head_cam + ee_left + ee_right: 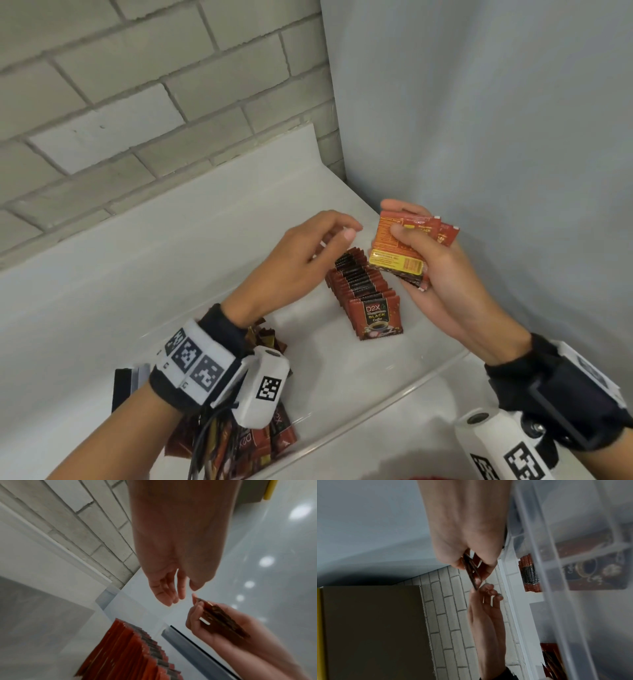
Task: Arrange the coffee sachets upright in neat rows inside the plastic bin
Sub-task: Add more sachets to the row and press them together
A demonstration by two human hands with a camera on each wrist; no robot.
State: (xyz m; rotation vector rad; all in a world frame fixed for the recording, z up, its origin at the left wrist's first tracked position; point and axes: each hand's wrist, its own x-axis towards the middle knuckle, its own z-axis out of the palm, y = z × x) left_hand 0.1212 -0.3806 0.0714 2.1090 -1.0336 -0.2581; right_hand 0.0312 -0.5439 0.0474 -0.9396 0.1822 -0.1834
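Lying nearest the camera, under the left wrist, is a loose heap of sachets (260, 442), tumbled flat and overlapping at the near end of the clear plastic bin (404, 387), partly hidden by the wrist-worn camera (260, 387) and its cables. Just left of that heap a few dark and pale cards (128, 383) stand on edge; what they are cannot be told. Farther in, toward the middle of the bin, an upright row of sachets (368, 294) stands packed face to back, the front one showing a red label with a coffee cup and the words BLACK Coffee; in the left wrist view the same row (137, 654) appears as a fan of red edges, blurred. Above and just beyond the far end of that row, the right hand (442, 274) holds a small stack of sachets (407, 246), thumb across the orange-and-yellow printed back, fingers curled behind, the stack slightly fanned at its top. The left hand (308, 260) hovers just to the left of that stack, holding nothing, its fingers loosely bent with thumb and forefinger close together and pointing at the stack's edge; in the head view a narrow gap shows between them and the stack, while in the right wrist view the fingertips (489, 588) seem to meet its edge, so contact cannot be settled. The bin rests on a white counter (102, 291), which runs back to a pale brick wall (137, 85) on the left and a smooth grey wall (496, 102) on the right.
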